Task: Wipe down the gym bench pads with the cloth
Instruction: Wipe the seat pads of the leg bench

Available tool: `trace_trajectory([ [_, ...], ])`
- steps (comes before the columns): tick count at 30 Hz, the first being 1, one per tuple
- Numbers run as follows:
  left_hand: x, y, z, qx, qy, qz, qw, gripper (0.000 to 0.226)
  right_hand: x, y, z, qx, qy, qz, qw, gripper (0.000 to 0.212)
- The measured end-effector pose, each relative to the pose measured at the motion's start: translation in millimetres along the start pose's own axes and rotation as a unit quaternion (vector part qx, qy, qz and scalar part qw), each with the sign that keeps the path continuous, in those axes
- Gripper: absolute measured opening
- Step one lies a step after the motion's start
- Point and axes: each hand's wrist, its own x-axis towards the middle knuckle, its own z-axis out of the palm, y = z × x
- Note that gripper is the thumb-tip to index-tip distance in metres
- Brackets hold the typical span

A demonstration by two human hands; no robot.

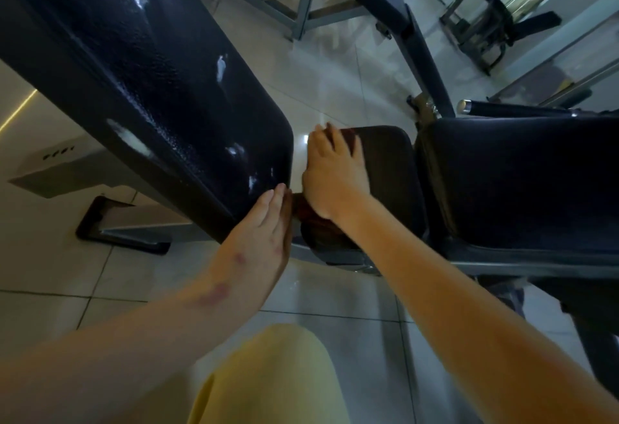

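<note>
Over glossy tiles [335, 88], right hand [335, 172], fingers spread, is pressing dark cloth [321, 232] onto rounded seat pad [388, 169]; left hand [261, 232], fingers joined, is touching pebbled backrest [150, 71].

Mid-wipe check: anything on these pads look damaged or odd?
Yes: the big back pad shows whitish patches near its lower end, like scuffs or worn vinyl; possibly glare or residue. The small pad under the right hand and cloth looks fine.

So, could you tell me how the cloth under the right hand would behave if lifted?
Probably floppy: the cloth drapes over the edge of the seat pad below the right hand. Likely light, since it lies thin and flat. It might slide on the smooth pad.
</note>
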Motion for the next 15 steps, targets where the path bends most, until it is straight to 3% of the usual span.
trace_trajectory([
  [4,-4,-5,-10,0.016,-0.014,0.006,1.000,0.062,-73,26,-11,0.000,-0.057,-0.091,0.994,0.062],
  [7,-1,-7,-6,-0.004,-0.014,0.004,1.000,0.056,-93,64,-27,-0.007,-0.087,-0.070,0.994,0.063],
  [11,0,-4,1,-0.013,0.012,-0.004,1.000,0.056,-45,83,-33,0.001,-0.052,-0.011,0.999,0.063],
  [15,2,0,6,0.012,0.022,-0.010,1.000,0.057,18,49,-14,-0.012,-0.021,0.001,1.000,0.063],
])
